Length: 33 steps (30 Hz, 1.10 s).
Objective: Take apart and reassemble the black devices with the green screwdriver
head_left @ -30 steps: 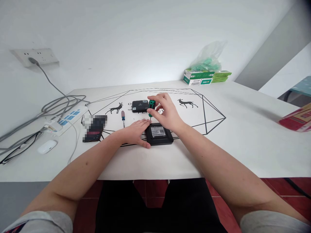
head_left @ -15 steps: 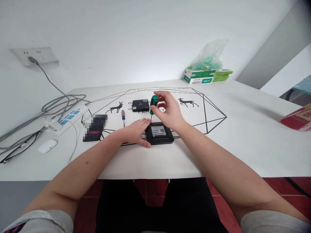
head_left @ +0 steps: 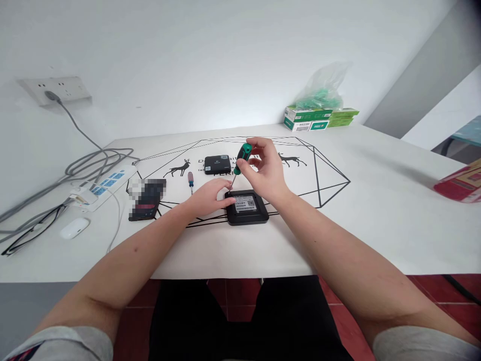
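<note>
A flat black plastic box (head_left: 247, 218) with a white printed label lies on the table. My right hand (head_left: 267, 168) grips a green and black screwdriver (head_left: 244, 153) by its handle. The tool leans, handle up to the right, with its tip at the box's far left corner. Beside that corner is my left hand (head_left: 212, 195), thumb and forefinger apart on either side of the tip, the thumb over the box's edge. Whatever lies right under the tip is too small to make out.
Behind the box lies a smaller black device (head_left: 217, 164). A second screwdriver (head_left: 190, 179) rests left of it, then a phone (head_left: 148, 199) and a white earbud case (head_left: 74, 228). A power strip (head_left: 112, 183) with cables stands at left; green boxes (head_left: 308, 115) are at the back.
The screwdriver's handle has tilted over to the right and its tip has shifted slightly left. My left thumb has moved up from the box's side toward the tip.
</note>
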### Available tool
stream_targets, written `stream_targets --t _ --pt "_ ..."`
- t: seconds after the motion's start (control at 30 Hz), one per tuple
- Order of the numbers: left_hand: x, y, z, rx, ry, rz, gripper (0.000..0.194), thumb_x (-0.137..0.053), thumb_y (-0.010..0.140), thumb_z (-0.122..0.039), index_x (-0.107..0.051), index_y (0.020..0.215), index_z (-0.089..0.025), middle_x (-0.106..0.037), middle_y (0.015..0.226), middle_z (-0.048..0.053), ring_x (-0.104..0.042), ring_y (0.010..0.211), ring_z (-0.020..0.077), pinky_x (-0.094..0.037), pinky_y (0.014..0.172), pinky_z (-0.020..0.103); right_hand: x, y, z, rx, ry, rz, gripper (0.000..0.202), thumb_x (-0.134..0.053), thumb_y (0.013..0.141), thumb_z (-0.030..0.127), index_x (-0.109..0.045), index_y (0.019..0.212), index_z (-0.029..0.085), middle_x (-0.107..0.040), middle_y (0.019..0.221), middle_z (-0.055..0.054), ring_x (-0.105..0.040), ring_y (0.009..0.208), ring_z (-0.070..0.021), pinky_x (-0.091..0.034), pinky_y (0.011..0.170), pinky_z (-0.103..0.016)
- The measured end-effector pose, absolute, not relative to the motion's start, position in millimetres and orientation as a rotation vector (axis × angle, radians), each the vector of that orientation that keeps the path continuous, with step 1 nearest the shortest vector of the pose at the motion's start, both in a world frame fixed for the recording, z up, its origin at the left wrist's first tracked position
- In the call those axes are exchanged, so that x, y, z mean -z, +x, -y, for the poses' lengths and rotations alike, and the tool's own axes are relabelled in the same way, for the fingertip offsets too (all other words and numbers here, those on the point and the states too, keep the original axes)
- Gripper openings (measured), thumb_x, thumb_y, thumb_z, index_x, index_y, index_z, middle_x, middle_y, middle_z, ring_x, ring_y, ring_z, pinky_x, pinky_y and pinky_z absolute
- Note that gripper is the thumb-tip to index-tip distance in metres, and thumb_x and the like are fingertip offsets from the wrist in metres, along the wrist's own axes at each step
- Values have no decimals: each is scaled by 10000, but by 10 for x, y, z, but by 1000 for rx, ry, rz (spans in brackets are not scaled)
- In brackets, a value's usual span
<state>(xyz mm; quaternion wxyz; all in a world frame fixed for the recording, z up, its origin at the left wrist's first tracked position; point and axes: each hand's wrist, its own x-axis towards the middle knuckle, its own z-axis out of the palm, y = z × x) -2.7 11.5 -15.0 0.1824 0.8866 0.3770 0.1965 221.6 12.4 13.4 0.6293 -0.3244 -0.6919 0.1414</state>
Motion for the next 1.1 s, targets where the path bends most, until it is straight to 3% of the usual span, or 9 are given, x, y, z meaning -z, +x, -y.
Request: stream_targets --t 0.07,0.13,0.27,0.4,0.53,0.63,0.73,0.8,1.1 --pt "179 -15 -143 -642 2589 -1054 394 -513 1086 -544 -740 1083 -221 -783 1294 140 -715 1261 329 -535 1162 492 -120 2213 -130 -313 -754 1597 411 -698 978 388 -557 1359 330 -663 1261 -80 -685 1078 -244 -676 796 -408" --pt "193 -18 -176 -645 2639 -1084 331 -502 1097 -438 -732 997 -222 -796 1189 129 -734 1151 309 -562 1101 483 -114 2216 -134 -302 -754 1600 413 -696 989 416 -549 1367 337 -658 1266 -81 -683 1088 -245 -676 803 -406" --pt "179 -85 -267 -563 2645 -1390 274 -512 1090 -320 -758 1022 -220 -802 1162 120 -717 1171 335 -528 1125 558 -121 2230 -139 -289 -755 1582 419 -701 989 440 -544 1366 344 -653 1287 -80 -683 1095 -247 -673 804 -405" --pt "166 -174 -360 -554 2512 -1752 361 -458 1075 -240 -776 1235 -181 -770 1351 177 -683 1296 384 -490 1167 609 -133 2226 -134 -306 -766 1576 415 -703 976 433 -553 1352 341 -661 1282 -79 -684 1083 -250 -676 804 -422" --pt "149 -176 -336 -625 2463 -1766 469 -464 1078 -326 -701 1444 -153 -698 1507 198 -609 1434 403 -428 1247 638 -140 2216 -116 -311 -752 1570 417 -708 957 383 -552 1340 336 -668 1246 -70 -684 1050 -244 -671 787 -419" --pt "116 -109 -203 -515 2558 -1300 569 -479 1100 -521 -673 1493 -159 -687 1520 185 -606 1449 372 -427 1286 560 -147 2222 -107 -263 -767 1571 411 -699 953 345 -560 1340 333 -660 1181 -62 -675 1019 -242 -659 770 -415" --pt "76 -24 -40 -201 2565 -932 995 -609 970 -841 -478 1702 -178 -515 1724 191 -441 1610 430 -364 1339 549 -154 2228 -105 -225 -759 1571 396 -691 941 307 -586 1323 325 -662 1147 -59 -670 1013 -242 -648 772 -413" --pt "51 16 33 -77 2575 -932 1276 -736 822 -924 -337 1779 -179 -344 1830 204 -295 1681 492 -279 1373 600 -154 2223 -105 -213 -734 1573 386 -691 931 289 -601 1305 319 -666 1134 -51 -663 984 -230 -637 768 -404" --pt "136 -20 -85 -159 2590 -978 1157 -751 861 -828 -369 1772 -225 -398 1800 184 -344 1650 482 -281 1362 637 -112 2137 -30 -289 -685 1640 343 -700 952 303 -612 1282 314 -666 1106 -37 -652 904 -200 -643 773 -401"
